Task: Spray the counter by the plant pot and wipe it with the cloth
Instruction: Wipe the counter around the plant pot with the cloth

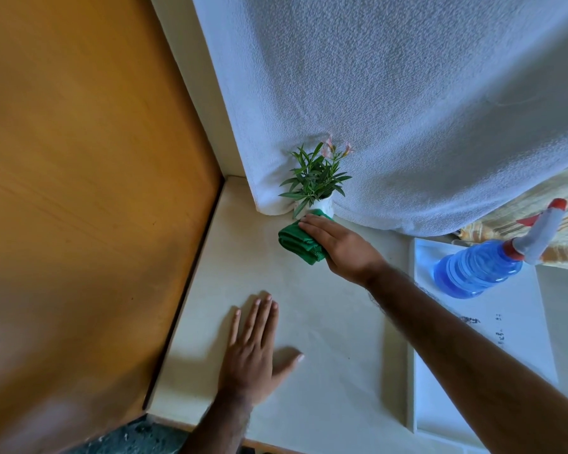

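A folded green cloth (pixel 296 241) lies on the pale counter (pixel 325 322), right in front of a small white plant pot (pixel 324 206) with green leaves and pink flowers. My right hand (pixel 338 245) presses flat on the cloth, fingertips touching the pot's base. My left hand (pixel 254 345) rests flat on the counter nearer to me, fingers spread, holding nothing. A blue spray bottle (pixel 479 267) with a red and white trigger stands to the right on a white tray.
A white textured curtain (pixel 391 109) hangs behind the pot down to the counter. A wooden panel (pixel 89 191) walls the left side. The white tray (pixel 440 404) occupies the right part of the counter. The counter's front edge runs along the bottom.
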The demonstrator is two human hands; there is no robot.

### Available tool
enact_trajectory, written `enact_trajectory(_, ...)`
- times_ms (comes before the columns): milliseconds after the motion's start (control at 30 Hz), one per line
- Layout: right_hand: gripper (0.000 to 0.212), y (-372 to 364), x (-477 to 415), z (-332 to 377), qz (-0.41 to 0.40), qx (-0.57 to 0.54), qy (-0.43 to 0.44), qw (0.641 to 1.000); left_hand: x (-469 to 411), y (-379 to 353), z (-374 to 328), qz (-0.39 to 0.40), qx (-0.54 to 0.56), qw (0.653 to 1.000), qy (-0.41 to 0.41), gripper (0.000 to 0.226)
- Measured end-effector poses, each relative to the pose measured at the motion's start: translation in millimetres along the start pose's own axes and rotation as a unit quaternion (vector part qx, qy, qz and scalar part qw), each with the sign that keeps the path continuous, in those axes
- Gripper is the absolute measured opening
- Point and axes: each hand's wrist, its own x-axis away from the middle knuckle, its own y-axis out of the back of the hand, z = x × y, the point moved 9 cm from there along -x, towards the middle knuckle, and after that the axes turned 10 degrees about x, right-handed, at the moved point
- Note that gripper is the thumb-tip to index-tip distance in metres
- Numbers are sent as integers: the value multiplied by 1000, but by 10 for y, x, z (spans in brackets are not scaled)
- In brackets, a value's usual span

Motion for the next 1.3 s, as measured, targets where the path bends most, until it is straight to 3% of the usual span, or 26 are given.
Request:
enact_trajectory(200,63,-64,-12,-71,14,20,23,999,-4,-6,-5,-7,4,1000,-5,111)
enact_trajectory(433,61,-286,253,-268,53,-6,-48,997,6,7,-8,-15,9,1000,-5,110)
enact_trajectory(700,61,-65,62,131,4,38,79,996,-3,-15,4,-11,5,1000,-3,111)
enact_trajectory(1067,66,-468,97,-66,99,2,29,995,-5,-5,3,-8,0,1000,-1,111)
enact_trajectory(1167,68,-460,131,-81,87,-10,5,996,2,5,-2,-12,0,1000,-1,112)
enact_trajectory(1300,65,-310,72,116,45,2,56,997,0,18,-11,-14,1,1000,-4,111)
